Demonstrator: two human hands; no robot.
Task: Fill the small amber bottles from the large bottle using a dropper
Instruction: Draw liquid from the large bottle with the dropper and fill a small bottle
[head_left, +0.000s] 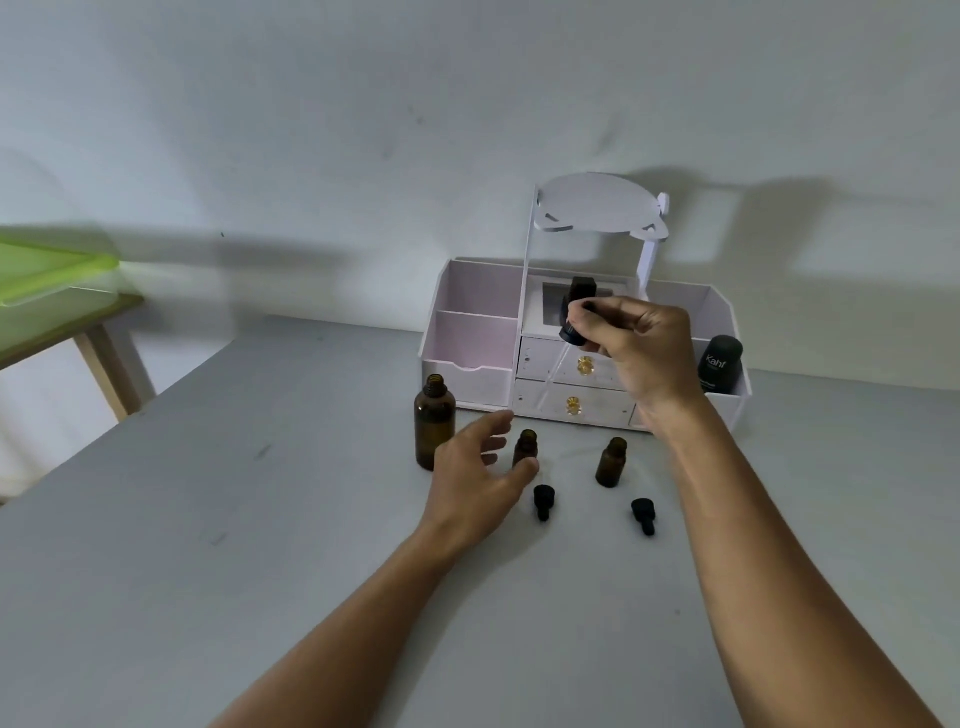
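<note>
Hands are working apart: right hand (636, 345) is pinching the dropper (574, 322) aloft, glass tube slanting down-left toward the near small amber bottle (525, 449), which the nearer, open, empty left hand (475, 475) is reaching to steady.

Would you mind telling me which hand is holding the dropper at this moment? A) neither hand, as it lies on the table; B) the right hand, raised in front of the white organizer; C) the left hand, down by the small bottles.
B: the right hand pinches the dropper by its black top, held up before the white organizer.
</note>
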